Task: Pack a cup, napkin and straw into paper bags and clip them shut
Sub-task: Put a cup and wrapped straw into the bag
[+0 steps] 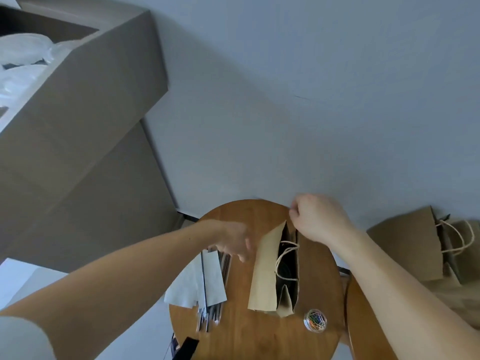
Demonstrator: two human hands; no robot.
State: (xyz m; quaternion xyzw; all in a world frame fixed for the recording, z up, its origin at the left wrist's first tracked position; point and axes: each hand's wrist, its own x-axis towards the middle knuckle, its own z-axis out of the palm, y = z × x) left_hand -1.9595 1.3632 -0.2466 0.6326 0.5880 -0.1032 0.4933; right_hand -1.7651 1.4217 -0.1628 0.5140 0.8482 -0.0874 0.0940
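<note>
A brown paper bag (262,268) with twine handles sits open on the round wooden surface (233,339). Its mouth faces up towards the camera, and the long axis of the narrow opening runs from the person's side away towards the wall. The right hand (319,219) is at the bag's far end with its fingers curled. Its grip is pinched at the far upper edge of the bag, though what exactly lies between the fingertips is too small to make out. The left hand (233,240) hangs blurred just left of the bag, over the supplies, fingers pointing down; whether its grip holds anything cannot be told. Beneath it lie white paper napkins (189,284) on a bundle of thin dark straws (207,315), whose long axes run roughly parallel to the bag. Near the bag's closer end, to its right, stands a small round clear tub of coloured paper clips (315,320). A second wooden round surface (368,333) adjoins on the right, and behind it more brown paper bags with handles (407,245) lean by the pale grey wall (311,100). A tall grey-brown cabinet (91,126) on the left holds white plastic wrapping (23,61).
</note>
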